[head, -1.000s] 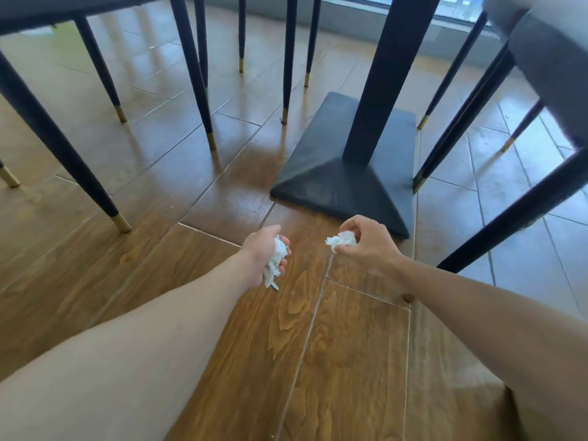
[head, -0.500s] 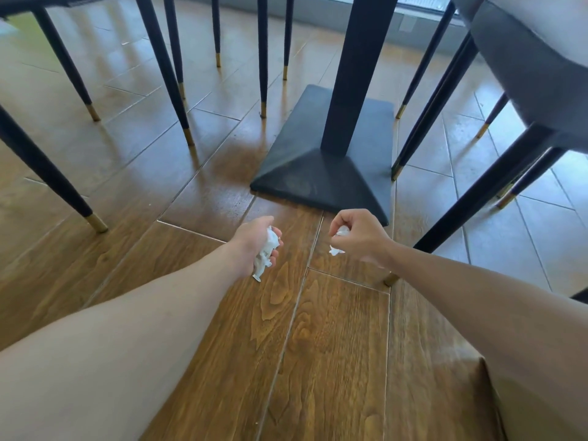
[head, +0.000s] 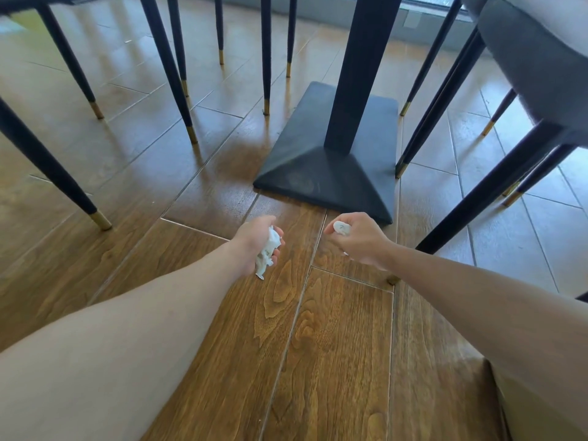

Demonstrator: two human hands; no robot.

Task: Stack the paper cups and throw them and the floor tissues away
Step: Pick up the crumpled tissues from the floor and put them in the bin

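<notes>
both arms reached out low over the wooden floor (head: pixel 334 345), just short of the near edge of the dark pedestal base (head: pixel 331 173). the left hand (head: pixel 256 245) was clenched around a crumpled white tissue (head: pixel 266 251), whose lower end hung out below the fist, clear of the boards. the right hand (head: pixel 361 238) was closed on a second, smaller wad of tissue (head: pixel 342 228), only its top showing between thumb and fingers. the hands were near each other but apart. black chair legs (head: pixel 178 87) with brass tips stood around, and a grey chair seat (head: pixel 537 58) sat at the upper right.
</notes>
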